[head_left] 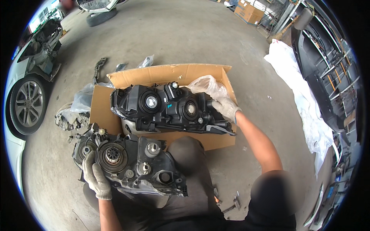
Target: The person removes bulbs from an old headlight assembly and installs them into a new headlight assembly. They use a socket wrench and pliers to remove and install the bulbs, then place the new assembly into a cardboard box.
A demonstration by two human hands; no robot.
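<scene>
Two car headlight assemblies face me with their black backs. The dusty, worn headlight [133,163] lies across my lap, its bulb sockets and round openings upward. My left hand [95,178], in a knit work glove, holds its left lower edge, fingers closed on the housing. A cleaner headlight [169,109], with a small teal marking, rests over the open cardboard box [165,72]. My right hand [226,107], also gloved, grips that one at its right end; the fingertips are partly hidden by the housing. Behind it, clear plastic wrapping [208,85] bulges from the box.
Bagged and loose car parts [73,118] lie left of the box. A hammer-like tool [234,206] is on the concrete floor by my right leg. A partly dismantled car [27,100] stands at left; white sheeting [296,92] and a black bumper [316,77] lie at right.
</scene>
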